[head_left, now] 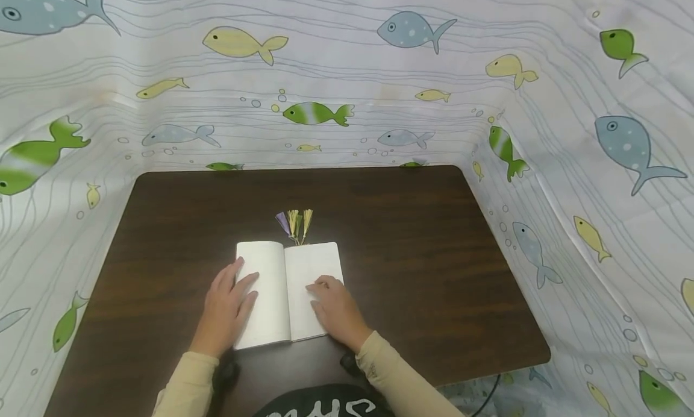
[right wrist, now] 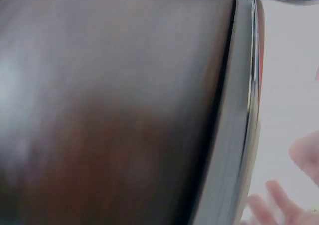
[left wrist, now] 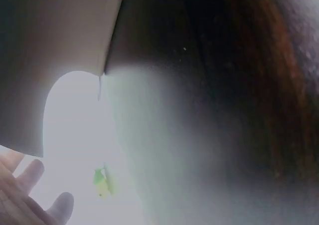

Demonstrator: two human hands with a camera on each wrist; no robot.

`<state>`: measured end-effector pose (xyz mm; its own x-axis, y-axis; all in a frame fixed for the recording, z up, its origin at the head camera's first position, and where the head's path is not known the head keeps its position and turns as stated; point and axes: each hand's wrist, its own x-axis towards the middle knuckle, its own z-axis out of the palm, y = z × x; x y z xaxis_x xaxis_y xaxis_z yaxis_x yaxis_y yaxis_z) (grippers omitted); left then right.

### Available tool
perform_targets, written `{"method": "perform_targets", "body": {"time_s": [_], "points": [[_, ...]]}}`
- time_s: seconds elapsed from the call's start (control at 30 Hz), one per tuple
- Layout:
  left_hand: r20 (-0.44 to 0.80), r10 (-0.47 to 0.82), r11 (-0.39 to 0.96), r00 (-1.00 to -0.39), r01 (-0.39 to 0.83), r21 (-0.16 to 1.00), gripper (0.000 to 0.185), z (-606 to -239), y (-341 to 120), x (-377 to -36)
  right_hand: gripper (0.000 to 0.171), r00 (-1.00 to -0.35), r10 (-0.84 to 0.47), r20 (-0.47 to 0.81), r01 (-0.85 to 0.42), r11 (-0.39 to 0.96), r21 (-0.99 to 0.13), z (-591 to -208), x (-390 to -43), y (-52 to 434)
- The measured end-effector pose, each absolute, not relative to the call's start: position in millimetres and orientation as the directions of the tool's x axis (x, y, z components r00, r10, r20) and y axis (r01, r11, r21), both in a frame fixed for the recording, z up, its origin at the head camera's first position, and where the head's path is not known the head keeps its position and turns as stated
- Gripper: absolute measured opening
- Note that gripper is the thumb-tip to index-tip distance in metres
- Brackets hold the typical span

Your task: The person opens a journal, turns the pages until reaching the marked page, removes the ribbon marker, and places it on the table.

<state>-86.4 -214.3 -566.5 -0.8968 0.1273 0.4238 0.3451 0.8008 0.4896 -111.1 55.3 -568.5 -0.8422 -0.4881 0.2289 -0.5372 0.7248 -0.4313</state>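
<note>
An open book with blank white pages (head_left: 262,293) lies on the dark wooden table. Tassels (head_left: 294,223), one purple and the others yellowish and green, stick out past its top edge near the spine. My left hand (head_left: 222,305) rests at the left page's outer edge, its fingers spread and fairly straight. Over the right page (head_left: 303,320) lies my right hand (head_left: 337,308), with loosely bent fingers touching the paper. In the right wrist view, the stacked page edges (right wrist: 234,110) show beside the fingers (right wrist: 279,197). The left wrist view catches blurred fingertips (left wrist: 61,207) at its lower left.
The brown tabletop (head_left: 423,254) stretches around the book, with rounded corners at the back. A white fish-patterned cloth (head_left: 336,73) hangs behind it and along both sides. Near the right front corner, a dark cable (head_left: 488,396) hangs below the table edge.
</note>
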Motion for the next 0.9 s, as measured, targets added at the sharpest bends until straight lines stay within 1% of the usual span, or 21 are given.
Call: {"method": "perform_targets", "body": {"time_s": [0.07,0.13,0.2,0.27,0.33,0.6,0.67,0.9], "points": [[0.412,0.133,0.798,-0.902,0.344,0.496,0.037,-567,-215,-87,0.033,-0.909,-0.360,0.209,-0.416,0.797,-0.437,-570,-114,60],[0.393,0.135,0.800,-0.910,0.334,0.499,0.039,-568,-215,-86,0.042,-0.955,-0.249,0.164,-0.297,0.845,-0.444,-572,-116,64],[0.376,0.132,0.804,-0.917,0.321,0.501,0.039,-569,-214,-85,0.053,-0.978,-0.176,0.112,-0.208,0.875,-0.438,-575,-116,67],[0.362,0.132,0.807,-0.923,0.312,0.502,0.039,-569,-214,-84,0.063,-0.987,-0.142,0.073,-0.159,0.889,-0.429,-575,-116,69],[0.357,0.130,0.809,-0.925,0.307,0.502,0.039,-569,-214,-83,0.067,-0.991,-0.128,0.046,-0.135,0.896,-0.423,-574,-115,69],[0.362,0.129,0.804,-0.923,0.311,0.507,0.036,-570,-216,-85,0.060,-0.993,-0.118,0.018,-0.114,0.896,-0.430,-568,-112,63],[0.362,0.128,0.805,-0.923,0.310,0.506,0.037,-570,-216,-84,0.060,-0.994,-0.110,0.021,-0.108,0.896,-0.432,-568,-111,62],[0.384,0.121,0.808,-0.915,0.316,0.498,0.038,-572,-214,-82,0.062,-0.994,-0.103,-0.029,-0.082,0.902,-0.423,-568,-110,63]]}}
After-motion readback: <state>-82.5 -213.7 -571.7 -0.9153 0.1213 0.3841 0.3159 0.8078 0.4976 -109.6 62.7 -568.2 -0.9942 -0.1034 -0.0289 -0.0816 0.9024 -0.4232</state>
